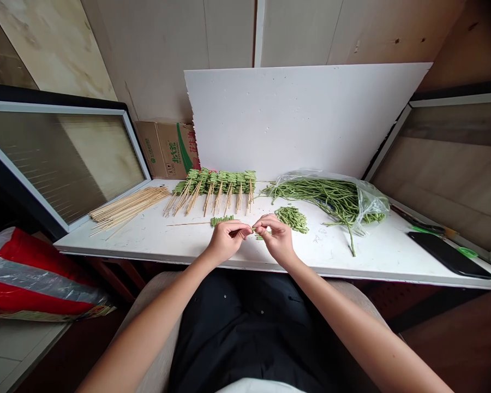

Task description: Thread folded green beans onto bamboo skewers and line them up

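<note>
My left hand (228, 240) and my right hand (277, 238) meet over the front of the white table, fingertips pinched together. Between them shows a small green bean piece (253, 230), partly covered by the fingers. A few cut pieces lie under my right hand. Just behind my left hand, a bamboo skewer threaded with bean pieces (221, 220) rests on the table, its bare end pointing left. Beside my right hand is a heap of short bean pieces (292, 219).
Filled bean skewers (221, 183) are stacked at the back. Bare bamboo skewers (129, 206) lie to the left. Long beans (323, 192) spill from a clear plastic bag (372, 203) on the right, near a black phone (450, 254). A white board (306, 120) stands behind.
</note>
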A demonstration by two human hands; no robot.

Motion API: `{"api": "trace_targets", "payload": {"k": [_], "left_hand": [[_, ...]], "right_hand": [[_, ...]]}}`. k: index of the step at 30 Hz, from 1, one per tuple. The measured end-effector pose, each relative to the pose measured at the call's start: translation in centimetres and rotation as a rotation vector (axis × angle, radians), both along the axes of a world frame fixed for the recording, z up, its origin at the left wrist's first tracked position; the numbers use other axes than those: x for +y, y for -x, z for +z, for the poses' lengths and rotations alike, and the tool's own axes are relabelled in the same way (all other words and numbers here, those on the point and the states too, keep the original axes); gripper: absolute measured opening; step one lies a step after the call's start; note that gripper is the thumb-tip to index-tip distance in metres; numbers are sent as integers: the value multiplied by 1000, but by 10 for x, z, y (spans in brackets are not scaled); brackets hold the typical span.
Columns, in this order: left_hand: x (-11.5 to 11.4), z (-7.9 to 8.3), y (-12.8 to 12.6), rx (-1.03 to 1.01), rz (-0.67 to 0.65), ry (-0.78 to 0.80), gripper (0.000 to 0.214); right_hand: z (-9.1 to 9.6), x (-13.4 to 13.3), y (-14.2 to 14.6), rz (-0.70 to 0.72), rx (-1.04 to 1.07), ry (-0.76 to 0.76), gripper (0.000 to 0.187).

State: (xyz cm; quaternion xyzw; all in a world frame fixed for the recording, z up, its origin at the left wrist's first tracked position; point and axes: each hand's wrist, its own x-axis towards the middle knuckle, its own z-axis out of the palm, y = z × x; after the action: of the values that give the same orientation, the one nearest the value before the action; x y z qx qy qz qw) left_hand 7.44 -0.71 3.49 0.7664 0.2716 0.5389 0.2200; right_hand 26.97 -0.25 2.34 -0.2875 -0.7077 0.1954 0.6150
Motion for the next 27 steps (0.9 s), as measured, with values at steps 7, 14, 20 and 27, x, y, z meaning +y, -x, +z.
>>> {"api": "trace_targets", "payload": {"k": [7, 14, 20, 27], "left_hand": [[-4, 1, 1, 197, 90, -59, 19], [-4, 4, 1, 132, -26, 7, 28], [12, -3, 12, 106, 30, 172, 28], [19, -10, 17, 250, 136, 117, 31]], "right_hand": [[16, -7, -9, -198, -212, -385, 13], [11, -6, -4, -147, -117, -222, 18], [-4, 26, -30, -184, -205, 56, 26], [-36, 48, -50, -245, -655, 165, 32]]}}
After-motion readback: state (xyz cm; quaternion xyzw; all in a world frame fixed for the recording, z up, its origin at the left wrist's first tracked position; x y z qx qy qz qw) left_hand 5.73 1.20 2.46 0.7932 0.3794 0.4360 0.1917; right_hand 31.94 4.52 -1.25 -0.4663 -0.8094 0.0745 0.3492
